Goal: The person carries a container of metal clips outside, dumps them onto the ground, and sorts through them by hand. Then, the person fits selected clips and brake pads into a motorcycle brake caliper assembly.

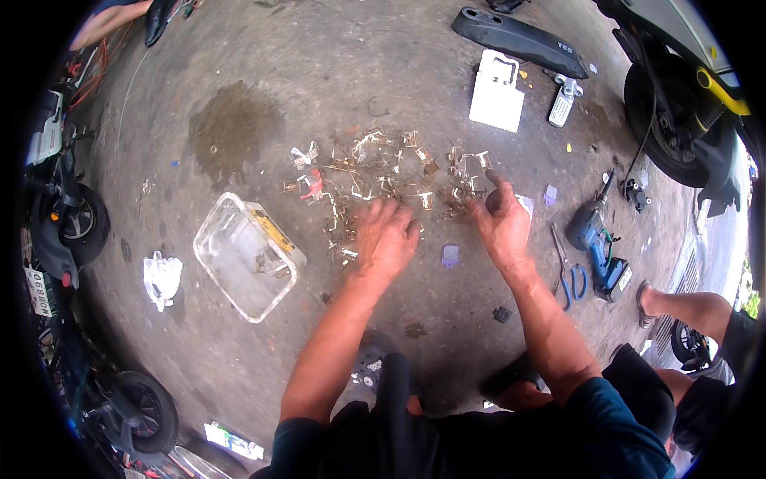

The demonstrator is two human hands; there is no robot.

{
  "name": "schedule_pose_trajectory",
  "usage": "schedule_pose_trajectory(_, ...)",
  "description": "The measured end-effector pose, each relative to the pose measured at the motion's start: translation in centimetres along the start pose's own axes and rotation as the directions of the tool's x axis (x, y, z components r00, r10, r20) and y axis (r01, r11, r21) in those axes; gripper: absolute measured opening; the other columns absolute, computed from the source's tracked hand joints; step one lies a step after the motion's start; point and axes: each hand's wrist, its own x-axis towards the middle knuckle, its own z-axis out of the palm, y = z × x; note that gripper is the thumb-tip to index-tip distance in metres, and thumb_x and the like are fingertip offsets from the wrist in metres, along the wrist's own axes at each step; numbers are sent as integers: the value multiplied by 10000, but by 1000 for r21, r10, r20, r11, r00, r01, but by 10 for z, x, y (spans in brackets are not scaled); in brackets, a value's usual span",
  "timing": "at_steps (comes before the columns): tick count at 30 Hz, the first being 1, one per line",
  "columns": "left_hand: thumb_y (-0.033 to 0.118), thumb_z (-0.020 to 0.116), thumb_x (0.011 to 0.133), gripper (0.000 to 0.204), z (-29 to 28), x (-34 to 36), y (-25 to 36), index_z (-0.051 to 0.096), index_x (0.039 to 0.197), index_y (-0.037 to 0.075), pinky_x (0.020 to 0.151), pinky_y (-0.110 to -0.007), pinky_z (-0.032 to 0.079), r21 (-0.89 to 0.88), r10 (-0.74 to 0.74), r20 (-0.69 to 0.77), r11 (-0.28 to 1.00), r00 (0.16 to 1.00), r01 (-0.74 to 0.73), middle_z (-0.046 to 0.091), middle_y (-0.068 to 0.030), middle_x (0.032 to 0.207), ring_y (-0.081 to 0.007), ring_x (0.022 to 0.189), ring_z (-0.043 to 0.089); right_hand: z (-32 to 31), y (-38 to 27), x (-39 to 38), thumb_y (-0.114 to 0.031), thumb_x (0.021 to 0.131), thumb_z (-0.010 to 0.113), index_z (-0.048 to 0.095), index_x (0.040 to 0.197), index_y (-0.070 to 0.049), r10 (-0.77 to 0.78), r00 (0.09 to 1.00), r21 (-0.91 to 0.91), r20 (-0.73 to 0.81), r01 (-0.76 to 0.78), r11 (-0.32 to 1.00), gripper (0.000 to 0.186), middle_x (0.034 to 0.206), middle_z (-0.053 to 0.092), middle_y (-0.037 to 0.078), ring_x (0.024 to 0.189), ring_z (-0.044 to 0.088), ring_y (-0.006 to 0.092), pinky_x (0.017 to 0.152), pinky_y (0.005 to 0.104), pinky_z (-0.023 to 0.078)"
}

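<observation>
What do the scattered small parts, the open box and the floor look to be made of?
Small parts: probably metal, given bright, brassy glints; some look dull brown. Open box: likely clear plastic, slightly glossy, being see-through. Floor: seemingly concrete, matte grey with dark stains.

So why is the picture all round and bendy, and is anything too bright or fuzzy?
In the head view, the fisheye lens bends straight edges near the dark round rim; also there, the white panel and the ground at far right look washed out, and the tiny metal pieces are hard to tell apart.
</observation>
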Motion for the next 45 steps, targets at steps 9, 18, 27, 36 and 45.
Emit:
schedule_pose_trajectory(9, 112, 708, 707, 211, -1, -6, 8, 668, 907, 60, 780, -399, 403, -36, 7, -204, 999, 979, -15, 616, -65, 906, -261, 876, 537, 31, -3, -19, -206, 778, 695, 652, 990, -62, -403, 914, -215, 43, 403, 890, 259, 815, 628, 136, 721, 615, 340, 637, 425, 495)
schedule_pose_trajectory(18, 97, 705, 712, 196, -17, -24, 3, 669, 903, 70, 816, -406, 410, -119, -107, -279, 990, 954, 76, 620, -66, 894, -281, 874, 543, 41, 1, -11, -216, 782, 663, 645, 933, -92, -372, 925, -259, 75, 378, 889, 196, 862, 644, 126, 756, 636, 337, 662, 447, 516)
schedule_pose_trajectory(27, 41, 694, 759, 181, -22, -35, 4, 676, 939, 56, 743, -356, 470, -396, -274, -253, 904, 928, 159, 638, -74, 862, -240, 811, 590, 28, -5, -6, -236, 787, 677, 666, 966, -73, 9, 938, 327, 346, -130, 936, 242, 682, 614, 64, 617, 608, 229, 558, 339, 458)
schedule_pose_trajectory(36, 6, 690, 799, 346, -36, -36, 12, 615, 1136, 35, 678, -246, 485, -771, -519, 308, 356, 797, 529, 616, -13, 987, -104, 784, 577, 16, -1, -10, -232, 765, 702, 630, 905, -97, 44, 691, 652, 722, -700, 291, 207, 670, 519, -22, 556, 465, 101, 485, 250, 325)
schedule_pose_trajectory(45, 15, 703, 795, 393, -36, -34, 23, 612, 1175, 63, 709, -241, 493, -787, -420, 320, 381, 849, 485, 589, -23, 1044, -103, 854, 569, 26, 0, -20, -262, 801, 664, 631, 863, -127, -71, 581, 585, 811, -810, 47, 152, 678, 532, -42, 589, 478, 89, 497, 235, 333)
